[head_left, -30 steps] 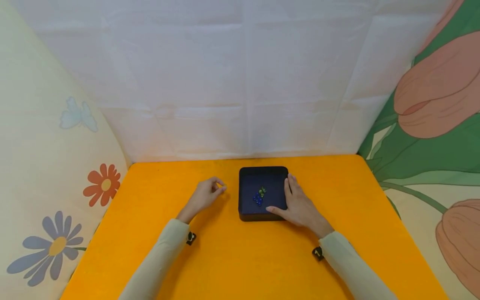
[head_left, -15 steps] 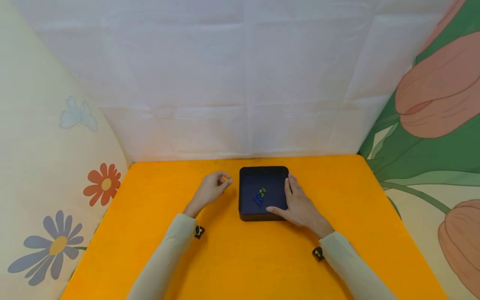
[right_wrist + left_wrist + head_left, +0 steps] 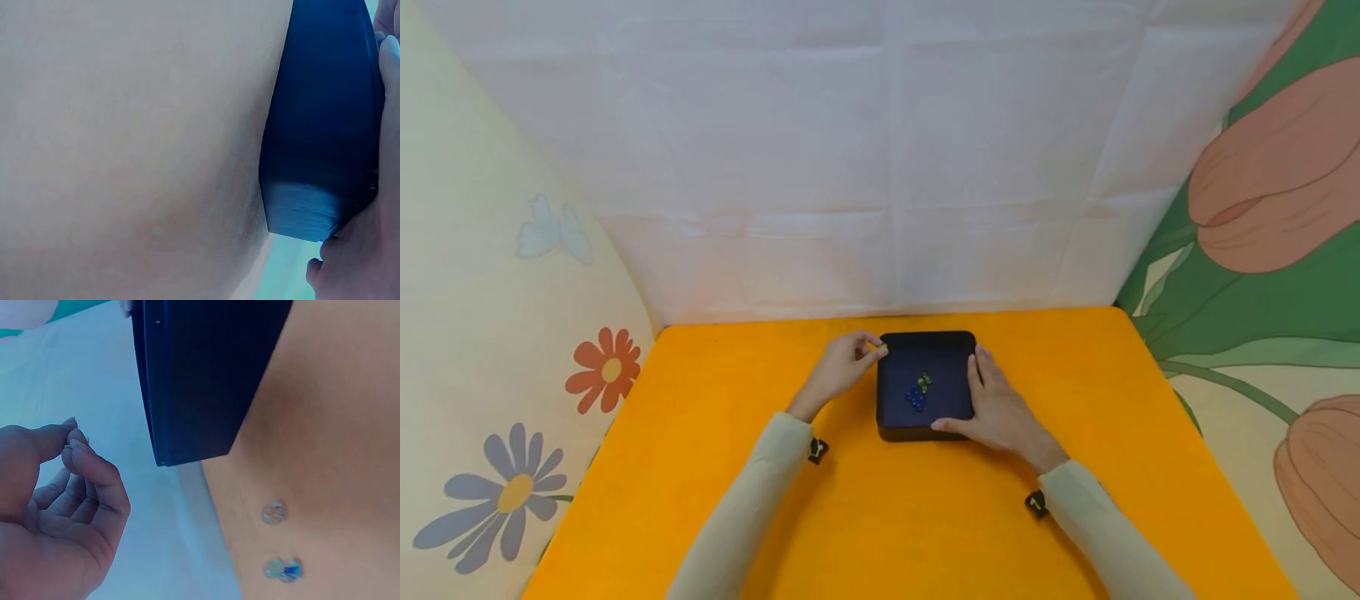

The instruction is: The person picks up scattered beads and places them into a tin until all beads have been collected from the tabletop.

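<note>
A square dark tray [image 3: 927,350] stands on the orange table, with several blue marbles [image 3: 915,398] and several green marbles [image 3: 924,382] grouped inside it. My left hand [image 3: 844,362] is at the tray's far left corner, thumb and forefinger pinching a small greenish marble [image 3: 883,346]. In the left wrist view the fingertips meet and mostly hide it. My right hand [image 3: 1000,408] rests against the tray's right side, fingers straight along the wall and thumb reaching over the near edge. The right wrist view shows the tray's outer wall [image 3: 325,106] beside that hand.
On the table near the tray, the left wrist view shows a clear marble [image 3: 274,513] and a pair of marbles [image 3: 290,570] side by side. A white cloth wall [image 3: 880,167] stands behind the table [image 3: 880,517]; flower-printed cloths hang on both sides.
My left hand has moved right and slightly away from me, from beside the tray to its far left corner. My right hand and the tray have stayed put.
</note>
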Action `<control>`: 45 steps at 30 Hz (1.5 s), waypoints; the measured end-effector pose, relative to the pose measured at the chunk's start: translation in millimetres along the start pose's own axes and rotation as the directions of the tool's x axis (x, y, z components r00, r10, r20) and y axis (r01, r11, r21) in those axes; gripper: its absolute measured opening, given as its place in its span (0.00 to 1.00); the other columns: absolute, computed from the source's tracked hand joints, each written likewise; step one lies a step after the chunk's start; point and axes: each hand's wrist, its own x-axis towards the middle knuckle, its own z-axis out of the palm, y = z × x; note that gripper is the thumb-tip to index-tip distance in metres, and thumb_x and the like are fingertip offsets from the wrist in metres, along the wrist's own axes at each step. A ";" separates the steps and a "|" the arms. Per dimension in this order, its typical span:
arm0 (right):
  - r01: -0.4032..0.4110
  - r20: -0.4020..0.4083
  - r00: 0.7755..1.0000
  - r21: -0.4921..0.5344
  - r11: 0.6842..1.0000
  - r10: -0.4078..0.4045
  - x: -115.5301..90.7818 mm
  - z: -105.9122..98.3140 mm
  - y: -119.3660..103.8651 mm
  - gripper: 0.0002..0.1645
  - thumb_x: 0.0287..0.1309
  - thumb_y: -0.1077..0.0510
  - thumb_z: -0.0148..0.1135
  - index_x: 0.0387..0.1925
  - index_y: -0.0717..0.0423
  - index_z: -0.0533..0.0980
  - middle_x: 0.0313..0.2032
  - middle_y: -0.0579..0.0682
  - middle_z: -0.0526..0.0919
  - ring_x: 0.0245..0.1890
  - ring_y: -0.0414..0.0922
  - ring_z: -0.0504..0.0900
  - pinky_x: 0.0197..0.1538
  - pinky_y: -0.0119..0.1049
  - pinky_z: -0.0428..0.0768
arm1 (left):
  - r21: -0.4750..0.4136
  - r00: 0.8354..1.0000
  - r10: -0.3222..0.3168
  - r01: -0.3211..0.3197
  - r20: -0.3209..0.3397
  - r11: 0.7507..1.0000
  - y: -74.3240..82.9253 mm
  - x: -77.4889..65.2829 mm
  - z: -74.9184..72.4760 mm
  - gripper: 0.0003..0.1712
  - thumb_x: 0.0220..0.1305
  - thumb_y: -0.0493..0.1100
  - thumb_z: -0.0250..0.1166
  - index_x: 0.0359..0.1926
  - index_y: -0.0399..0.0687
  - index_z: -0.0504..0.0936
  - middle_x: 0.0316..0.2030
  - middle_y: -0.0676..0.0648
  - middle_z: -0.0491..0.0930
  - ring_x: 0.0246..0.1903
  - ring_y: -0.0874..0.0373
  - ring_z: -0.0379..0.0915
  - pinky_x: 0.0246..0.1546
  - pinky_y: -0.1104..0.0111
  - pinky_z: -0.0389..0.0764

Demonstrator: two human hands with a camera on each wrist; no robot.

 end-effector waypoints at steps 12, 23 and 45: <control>-0.004 0.007 1.000 0.002 1.000 0.004 2.7 -2.3 1.6 0.82 0.52 0.11 0.57 0.83 0.64 0.40 0.85 0.61 0.29 0.86 0.62 0.38 0.81 0.62 0.57 | 0.036 1.000 0.027 -0.027 0.015 0.999 19.8 22.6 5.8 0.18 0.77 0.53 0.63 0.55 0.46 0.85 0.35 0.46 0.85 0.26 0.56 0.74 0.29 0.67 0.75; 0.003 0.009 1.000 0.009 1.000 -0.003 0.3 -1.2 4.6 0.81 0.54 0.12 0.57 0.83 0.65 0.39 0.85 0.61 0.28 0.86 0.62 0.38 0.80 0.62 0.60 | 0.041 0.997 0.056 -0.058 0.049 0.997 37.9 41.7 20.7 0.14 0.77 0.51 0.64 0.52 0.48 0.87 0.37 0.44 0.87 0.29 0.56 0.78 0.32 0.64 0.80; 0.010 0.000 1.000 -0.012 1.000 -0.010 0.9 1.6 3.3 0.81 0.54 0.11 0.54 0.83 0.65 0.40 0.85 0.61 0.29 0.86 0.62 0.39 0.79 0.61 0.62 | -0.004 0.986 0.109 -0.109 0.130 0.994 60.4 68.2 44.2 0.13 0.78 0.47 0.63 0.52 0.45 0.86 0.36 0.35 0.86 0.23 0.56 0.74 0.26 0.69 0.76</control>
